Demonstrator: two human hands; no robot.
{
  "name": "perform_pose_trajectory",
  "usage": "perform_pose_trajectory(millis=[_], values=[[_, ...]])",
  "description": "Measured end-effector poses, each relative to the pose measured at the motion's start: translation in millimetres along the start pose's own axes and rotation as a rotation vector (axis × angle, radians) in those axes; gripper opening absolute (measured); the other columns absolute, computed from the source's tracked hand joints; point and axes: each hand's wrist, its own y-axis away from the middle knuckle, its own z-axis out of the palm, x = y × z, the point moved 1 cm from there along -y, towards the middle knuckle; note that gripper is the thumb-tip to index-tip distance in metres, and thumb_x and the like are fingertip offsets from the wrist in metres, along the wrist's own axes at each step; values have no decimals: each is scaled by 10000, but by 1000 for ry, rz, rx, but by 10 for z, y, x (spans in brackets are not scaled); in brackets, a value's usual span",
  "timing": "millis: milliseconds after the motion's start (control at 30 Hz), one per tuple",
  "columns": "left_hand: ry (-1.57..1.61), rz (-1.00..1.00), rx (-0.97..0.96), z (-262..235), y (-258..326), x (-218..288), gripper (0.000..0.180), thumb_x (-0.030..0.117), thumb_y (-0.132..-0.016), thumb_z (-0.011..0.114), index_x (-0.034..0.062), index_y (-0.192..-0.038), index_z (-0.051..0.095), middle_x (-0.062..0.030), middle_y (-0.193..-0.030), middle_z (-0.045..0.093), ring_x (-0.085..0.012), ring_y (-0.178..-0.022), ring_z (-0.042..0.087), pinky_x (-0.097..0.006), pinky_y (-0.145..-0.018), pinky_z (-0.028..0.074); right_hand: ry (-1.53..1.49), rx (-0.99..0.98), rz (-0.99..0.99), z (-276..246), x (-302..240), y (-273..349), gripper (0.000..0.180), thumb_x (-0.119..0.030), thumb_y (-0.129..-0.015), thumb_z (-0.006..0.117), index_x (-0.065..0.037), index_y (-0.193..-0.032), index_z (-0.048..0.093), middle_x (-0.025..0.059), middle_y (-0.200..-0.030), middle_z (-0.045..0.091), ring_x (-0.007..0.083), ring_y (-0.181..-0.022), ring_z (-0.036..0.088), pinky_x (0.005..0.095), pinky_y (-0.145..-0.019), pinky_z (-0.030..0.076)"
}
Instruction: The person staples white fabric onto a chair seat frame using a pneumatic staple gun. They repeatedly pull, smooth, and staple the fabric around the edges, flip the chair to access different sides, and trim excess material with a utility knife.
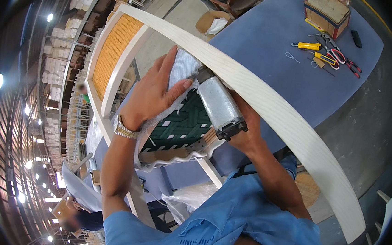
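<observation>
A pale wooden chair frame (271, 97) lies tipped in front of me, with a woven cane back panel (116, 40) at its far left. Dark green webbing (180, 123) crosses the seat opening, and light grey fabric (184, 68) is folded over the seat's far edge. On that fabric my left hand (152, 96) lies flat, thumb apart from the fingers. My right hand (250, 124) is closed round a silver and black staple gun (218, 103), whose nose touches or nearly touches the fabric beside the curved rail. The gun hides part of my right fingers.
A blue-covered table (262, 40) extends behind the chair. On it are a wooden box (326, 15), yellow cutters (309, 46), red-handled pliers (354, 68) and a black object (356, 39). A cardboard box (211, 23) stands on the floor beyond. Other people work at the far side and lower left.
</observation>
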Motion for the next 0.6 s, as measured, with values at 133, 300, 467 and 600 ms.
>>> perform_pose_trajectory(millis=[133,300,467,600], values=[[-131,16,36,50,45,66,901,464,-905,657,27,-1564,226,-309,-1451,432,-486,-1249,508,-507,-1056,416,-100,-31,57,5,-82,69,602,-121,-782,742,33,-1337,565,189,-1212,661,263,-1079,661,366,-937,509],[-127,-52,7,83,52,93,999,233,-790,752,67,-1587,172,-265,-1502,385,-481,-1277,485,-542,-1040,422,-284,-198,26,-13,-129,89,597,-89,-772,722,46,-1330,558,188,-1159,671,279,-1042,689,349,-911,520],[-147,-86,-7,99,35,96,1052,142,-743,771,72,-1592,153,-256,-1520,358,-480,-1299,464,-564,-1027,423,-232,-217,13,11,-187,36,620,-84,-751,724,43,-1332,550,198,-1191,645,320,-1045,682,346,-905,520],[-135,-97,-31,77,46,122,1079,116,-728,777,71,-1595,135,-266,-1531,338,-484,-1306,456,-564,-1033,420,-230,-235,16,-1,-255,12,665,-90,-727,738,37,-1346,535,194,-1205,625,326,-1060,669,349,-908,516]])
